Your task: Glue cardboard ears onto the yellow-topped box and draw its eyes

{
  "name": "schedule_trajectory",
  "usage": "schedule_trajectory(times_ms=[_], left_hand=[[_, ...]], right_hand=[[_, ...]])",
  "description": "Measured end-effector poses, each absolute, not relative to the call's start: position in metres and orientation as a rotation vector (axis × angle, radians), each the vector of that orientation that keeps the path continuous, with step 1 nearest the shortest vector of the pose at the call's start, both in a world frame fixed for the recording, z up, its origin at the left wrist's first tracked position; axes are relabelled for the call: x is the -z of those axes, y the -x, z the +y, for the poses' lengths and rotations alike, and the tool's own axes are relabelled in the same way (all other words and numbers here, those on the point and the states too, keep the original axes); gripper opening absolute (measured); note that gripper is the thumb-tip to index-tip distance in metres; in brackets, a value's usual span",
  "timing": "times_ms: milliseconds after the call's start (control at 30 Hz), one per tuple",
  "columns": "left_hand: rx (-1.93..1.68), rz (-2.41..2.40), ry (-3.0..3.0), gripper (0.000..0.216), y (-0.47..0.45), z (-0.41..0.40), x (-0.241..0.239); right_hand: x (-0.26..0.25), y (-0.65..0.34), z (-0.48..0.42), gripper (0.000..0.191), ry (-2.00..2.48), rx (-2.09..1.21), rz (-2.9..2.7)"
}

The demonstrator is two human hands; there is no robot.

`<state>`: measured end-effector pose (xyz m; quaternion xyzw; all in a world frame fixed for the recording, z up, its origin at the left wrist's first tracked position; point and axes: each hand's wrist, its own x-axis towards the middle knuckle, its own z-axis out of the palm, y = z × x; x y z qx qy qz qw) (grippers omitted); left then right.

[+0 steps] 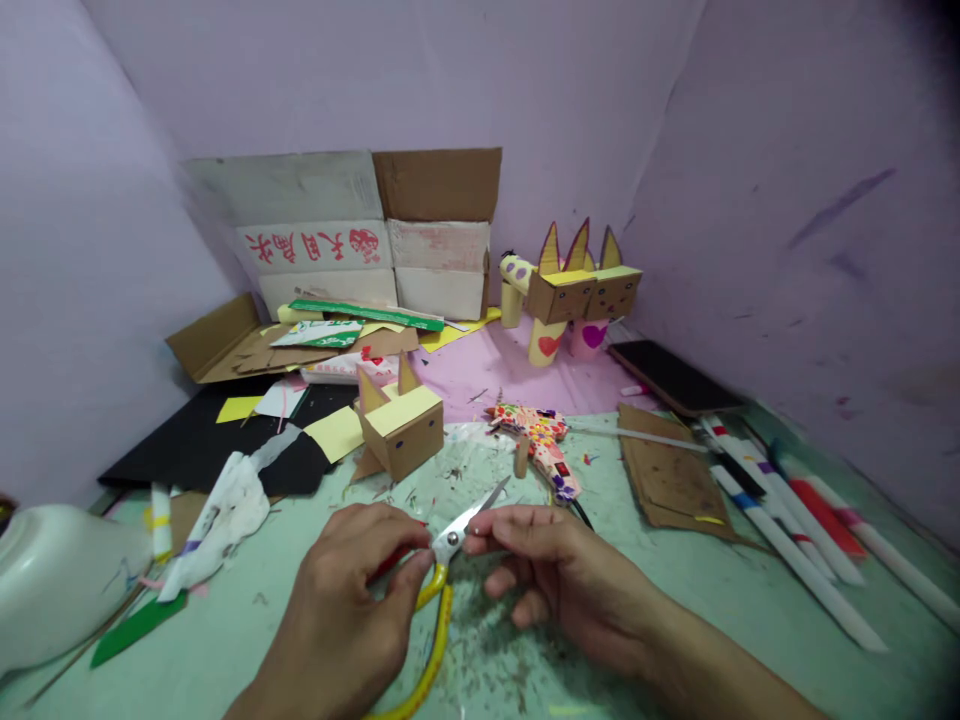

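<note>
My left hand (352, 590) is closed around yellow-handled scissors (444, 570), whose steel blades point up and to the right. My right hand (559, 570) is beside the blades with thumb and forefinger pinched together near the pivot; what they pinch is too small to make out. Just beyond the hands stands a small cardboard box animal (401, 425) with pointed ears and a yellow top. A glue gun (544, 445) covered in coloured stickers lies behind the blade tips.
Two finished cardboard animals (581, 290) stand at the back right by folded cardboard boxes (367, 235). Black paper (202, 445), scraps and a white jug (56, 580) lie left. A cardboard piece (671, 480), a phone (671, 375) and paper tubes (787, 520) lie right.
</note>
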<state>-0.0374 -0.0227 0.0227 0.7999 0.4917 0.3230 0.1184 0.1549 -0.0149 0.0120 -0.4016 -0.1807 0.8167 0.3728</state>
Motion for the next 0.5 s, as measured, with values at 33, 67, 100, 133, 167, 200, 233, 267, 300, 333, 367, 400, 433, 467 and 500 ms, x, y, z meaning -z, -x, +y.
schedule_trajectory(times_ms=[33,67,100,133,167,200,233,267,300,333,367,400,433,467,500], left_hand=[[-0.995,1.397,-2.317,0.013,0.032,-0.023,-0.025],[-1.026,1.372,-2.307,0.015,0.026,-0.024,-0.027],[-1.034,1.351,-2.325,0.017,0.021,-0.024,-0.029],[-1.025,1.341,-2.359,0.018,0.016,-0.025,-0.030],[-1.013,1.343,-2.402,0.019,0.012,-0.025,-0.030],[-1.001,1.352,-2.446,0.021,0.009,-0.024,-0.029],[-0.994,1.364,-2.484,0.021,0.006,-0.024,-0.027],[-1.002,1.376,-2.515,0.022,0.004,-0.023,-0.026],[-1.019,1.384,-2.535,0.022,0.003,-0.023,-0.024],[-1.034,1.382,-2.552,0.022,0.002,-0.022,-0.022],[-1.048,1.377,-2.565,0.022,0.002,-0.022,-0.020],[-1.059,1.373,-2.572,0.022,0.002,-0.022,-0.019],[-1.067,1.372,-2.575,0.022,0.002,-0.022,-0.018],[-1.068,1.374,-2.575,0.022,0.002,-0.022,-0.017],[-1.072,1.378,-2.574,0.022,0.002,-0.023,-0.017]], right_hand=[[-0.011,-0.154,-0.016,0.011,1.032,-2.103,-0.469],[-0.011,-0.153,-0.017,0.011,1.039,-2.111,-0.471],[-0.010,-0.153,-0.017,0.011,1.046,-2.114,-0.474],[-0.010,-0.152,-0.018,0.012,1.053,-2.115,-0.477],[-0.010,-0.152,-0.018,0.013,1.056,-2.114,-0.482],[-0.010,-0.152,-0.017,0.014,1.056,-2.110,-0.490],[-0.010,-0.152,-0.017,0.015,1.053,-2.105,-0.498],[-0.010,-0.152,-0.017,0.015,1.051,-2.098,-0.505],[-0.010,-0.152,-0.017,0.015,1.051,-2.091,-0.509],[-0.010,-0.152,-0.016,0.015,1.051,-2.085,-0.510],[-0.009,-0.151,-0.016,0.015,1.051,-2.082,-0.515],[-0.008,-0.151,-0.016,0.016,1.047,-2.080,-0.520],[-0.007,-0.151,-0.017,0.016,1.040,-2.079,-0.527],[-0.007,-0.151,-0.017,0.017,1.030,-2.076,-0.535],[-0.006,-0.151,-0.017,0.018,1.020,-2.071,-0.544]])
